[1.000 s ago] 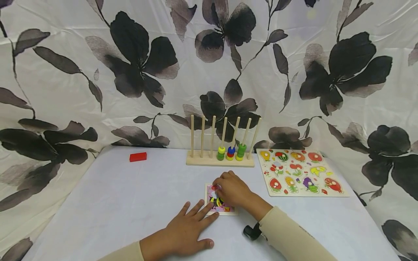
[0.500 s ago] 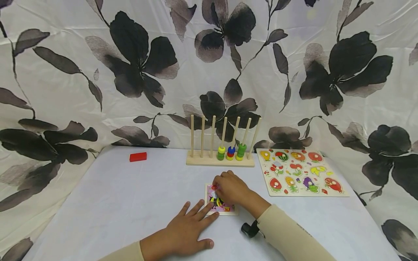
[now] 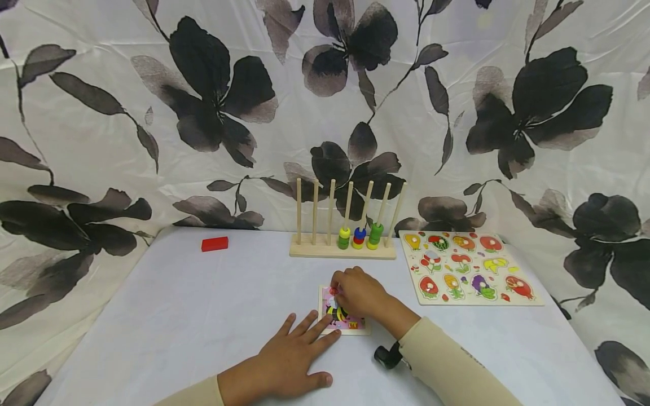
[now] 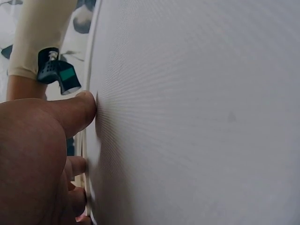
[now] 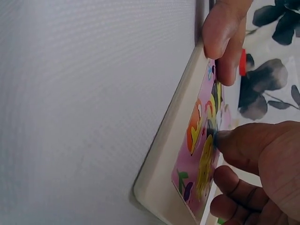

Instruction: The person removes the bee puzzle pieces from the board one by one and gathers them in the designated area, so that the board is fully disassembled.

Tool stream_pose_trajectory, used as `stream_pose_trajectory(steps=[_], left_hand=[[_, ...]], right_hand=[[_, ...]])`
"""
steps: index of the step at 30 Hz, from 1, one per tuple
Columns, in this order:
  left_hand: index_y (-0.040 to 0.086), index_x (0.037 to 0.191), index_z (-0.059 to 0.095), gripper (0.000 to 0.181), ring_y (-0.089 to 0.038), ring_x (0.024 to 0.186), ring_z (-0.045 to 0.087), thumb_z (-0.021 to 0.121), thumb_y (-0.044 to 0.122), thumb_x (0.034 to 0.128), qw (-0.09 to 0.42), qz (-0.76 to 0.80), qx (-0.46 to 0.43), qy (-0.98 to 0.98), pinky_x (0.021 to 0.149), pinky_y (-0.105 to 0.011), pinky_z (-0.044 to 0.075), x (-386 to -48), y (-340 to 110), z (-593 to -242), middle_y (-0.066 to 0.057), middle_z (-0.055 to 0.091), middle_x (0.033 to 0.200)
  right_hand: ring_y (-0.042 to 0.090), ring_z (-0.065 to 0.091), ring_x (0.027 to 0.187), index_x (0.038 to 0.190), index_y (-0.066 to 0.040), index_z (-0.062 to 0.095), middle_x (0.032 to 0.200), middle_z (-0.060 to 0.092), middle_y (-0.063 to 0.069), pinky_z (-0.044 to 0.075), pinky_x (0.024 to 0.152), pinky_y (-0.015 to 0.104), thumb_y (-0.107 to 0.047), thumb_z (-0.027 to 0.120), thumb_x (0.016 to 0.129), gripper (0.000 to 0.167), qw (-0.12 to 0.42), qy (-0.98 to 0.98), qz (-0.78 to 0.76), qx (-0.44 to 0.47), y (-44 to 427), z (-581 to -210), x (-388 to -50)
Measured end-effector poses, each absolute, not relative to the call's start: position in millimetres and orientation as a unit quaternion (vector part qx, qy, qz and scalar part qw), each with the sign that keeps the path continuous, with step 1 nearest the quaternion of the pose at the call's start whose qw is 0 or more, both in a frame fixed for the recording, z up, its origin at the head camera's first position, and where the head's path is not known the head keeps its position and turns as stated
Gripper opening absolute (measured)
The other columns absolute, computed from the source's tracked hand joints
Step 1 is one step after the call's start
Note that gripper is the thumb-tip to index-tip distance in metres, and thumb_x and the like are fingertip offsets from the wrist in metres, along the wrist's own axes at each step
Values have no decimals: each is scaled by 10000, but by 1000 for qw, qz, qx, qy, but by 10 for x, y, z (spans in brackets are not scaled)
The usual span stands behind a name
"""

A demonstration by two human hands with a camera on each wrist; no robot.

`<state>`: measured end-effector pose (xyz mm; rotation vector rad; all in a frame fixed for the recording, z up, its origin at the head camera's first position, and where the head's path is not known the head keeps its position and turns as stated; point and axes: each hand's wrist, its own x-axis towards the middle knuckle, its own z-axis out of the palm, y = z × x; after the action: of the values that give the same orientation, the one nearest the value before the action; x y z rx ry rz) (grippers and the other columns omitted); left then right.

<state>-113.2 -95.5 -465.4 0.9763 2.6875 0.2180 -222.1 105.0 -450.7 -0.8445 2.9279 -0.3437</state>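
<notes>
Sleeve and wrist camera on the right arm, lower right of the head view, slip slightly leftward compared with a second ago, and that's nearly all the movement! Bee puzzle stays put, flat on the white table just below the centre of the frame. Right hand keeps its place over the puzzle's upper right, fingers bent; in the right wrist view the thumb touches the picture face, fingers curled close by, and whether they pinch a piece, I cannot tell. Left hand, bottom centre, holds its pose too: fingers straight and fanned well apart, foremost tips on the puzzle's lower left, thumb wide on the cloth. Unmoved as well, the red block left of centre, the peg rack mid-frame and the fruit board to the right.
</notes>
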Motion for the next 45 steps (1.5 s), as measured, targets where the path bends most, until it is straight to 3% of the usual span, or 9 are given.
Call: stream_pose_trajectory(steps=[3,14,20,27,45], left_hand=[[333,1617,323,805,-309,1557,138,471,743,940,137,76,336,929,1171,-667,153,-1130,-956,-4658,6,173,1702],[334,1620,316,799,-310,1556,140,465,737,946,133,75,339,928,1172,-666,149,-1136,-965,-4692,4,172,1702],[323,1620,320,803,-319,1553,151,455,740,948,126,73,342,928,1167,-670,162,-1132,-968,-4675,-6,182,1700],[334,1623,308,803,-311,1559,124,465,737,946,141,73,336,928,1172,-669,146,-1128,-956,-4675,1,171,1702],[345,1622,306,796,-302,1557,138,474,733,947,133,66,340,928,1174,-659,157,-1142,-966,-4692,5,182,1699]], right_hand=[[173,575,884,1071,-142,708,874,623,-36,532,776,358,-207,755,931,162,36,955,-114,-272,1048,-4505,-2222],[168,569,934,1078,-125,710,940,640,-18,543,830,352,-224,786,903,215,14,956,-107,-273,1050,-4476,-2168],[149,574,936,1103,-135,712,923,657,-51,546,790,334,-251,812,890,262,15,957,-114,-268,1042,-4477,-2175],[90,564,817,1129,-145,697,873,617,-58,526,679,276,-208,802,905,256,18,954,-142,-263,1039,-4503,-2160],[82,562,782,1143,-158,695,836,617,-101,510,643,285,-226,789,883,284,0,959,-159,-235,1066,-4454,-2118]])
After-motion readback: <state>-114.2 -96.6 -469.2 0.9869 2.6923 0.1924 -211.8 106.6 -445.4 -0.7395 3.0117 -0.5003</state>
